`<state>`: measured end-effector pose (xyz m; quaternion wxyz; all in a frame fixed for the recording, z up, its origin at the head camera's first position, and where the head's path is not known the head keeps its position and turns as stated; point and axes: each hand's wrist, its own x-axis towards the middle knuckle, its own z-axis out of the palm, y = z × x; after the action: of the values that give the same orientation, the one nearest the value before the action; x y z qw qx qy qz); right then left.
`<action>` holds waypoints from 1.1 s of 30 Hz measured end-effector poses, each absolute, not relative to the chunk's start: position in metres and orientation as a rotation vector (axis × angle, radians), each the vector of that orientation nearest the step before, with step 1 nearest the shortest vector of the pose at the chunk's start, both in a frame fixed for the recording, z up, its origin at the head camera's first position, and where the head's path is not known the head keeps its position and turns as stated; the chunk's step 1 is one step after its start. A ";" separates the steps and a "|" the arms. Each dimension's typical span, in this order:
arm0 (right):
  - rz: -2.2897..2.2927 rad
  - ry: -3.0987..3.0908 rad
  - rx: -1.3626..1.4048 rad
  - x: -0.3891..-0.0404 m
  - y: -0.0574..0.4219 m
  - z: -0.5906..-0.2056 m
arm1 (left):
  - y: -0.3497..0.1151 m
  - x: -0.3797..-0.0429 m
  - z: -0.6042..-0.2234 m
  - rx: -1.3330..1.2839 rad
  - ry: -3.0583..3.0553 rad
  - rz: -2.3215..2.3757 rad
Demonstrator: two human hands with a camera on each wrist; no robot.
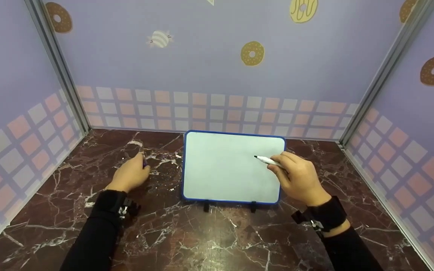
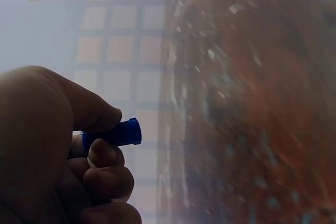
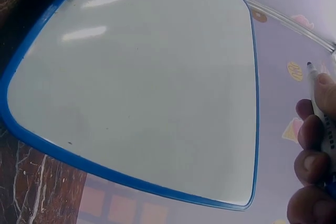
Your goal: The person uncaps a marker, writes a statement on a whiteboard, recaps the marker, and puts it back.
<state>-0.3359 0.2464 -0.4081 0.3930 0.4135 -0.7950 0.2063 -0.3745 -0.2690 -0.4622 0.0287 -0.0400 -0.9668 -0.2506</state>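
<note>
and there's the whiteboard (image 1: 224,169), blue-rimmed, standing a touch right of centre on the marbled bench (image 1: 156,241), its top rim overlapping the bench's back edge in the head view, two black feet (image 1: 206,206) at its lower rim. to its right, here's the right hand (image 1: 300,177), clamped on a white marker (image 1: 265,160), thumb and fingers pinching the barrel! dark tip bared, pointing left, in front of the board's right half as the head camera has it; the right wrist camera puts wall behind that tip, so it's apart from the board. dark lettering runs down the barrel.

across now to the left hand (image 1: 128,175), between the board and the bench's left edge, towards the back left corner: clamped as well, thumb and fingers closed round a small blue cap (image 2: 126,134), one end poking out past the thumb! whether that hand touches the bench, can't tell from here.

black straps (image 1: 330,212) circle both wrists, dark sleeves (image 1: 92,241) below them. round the bench, pale purple walls (image 1: 202,67), pink and whitish squares along the bottom, printed doughnuts (image 1: 252,53) higher up, grey posts (image 1: 58,60) rising at the back left and back right corners. and bright streaks of light gleam on the board in the right wrist view.
</note>
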 end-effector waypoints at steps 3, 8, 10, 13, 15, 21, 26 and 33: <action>0.529 -2.021 1.058 -0.334 0.245 -0.408 | -0.273 -0.376 -0.467 -0.126 -3.009 -0.752; 0.597 -2.013 1.091 -0.328 0.237 -0.408 | -0.276 -0.376 -0.473 -0.123 -3.012 -0.728; 0.622 -2.007 1.112 -0.326 0.232 -0.407 | -0.277 -0.376 -0.474 -0.126 -3.006 -0.730; 0.624 -1.978 1.157 -0.322 0.226 -0.406 | -0.279 -0.375 -0.475 -0.136 -3.005 -0.761; 0.607 -1.954 1.183 -0.320 0.222 -0.406 | -0.279 -0.375 -0.475 -0.136 -3.004 -0.782; 0.572 -1.931 1.224 -0.314 0.217 -0.404 | -0.275 -0.374 -0.476 -0.144 -3.013 -0.782; 0.568 -1.937 1.253 -0.311 0.214 -0.403 | -0.274 -0.374 -0.478 -0.143 -3.020 -0.771; 0.568 -1.944 1.260 -0.310 0.210 -0.404 | -0.279 -0.374 -0.474 -0.121 -3.082 -0.781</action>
<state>-0.3095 0.2101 -0.4035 0.3693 0.4908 -0.7574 0.2213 -0.3743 -0.2792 -0.4740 -0.0201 -0.0381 -0.9685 -0.2453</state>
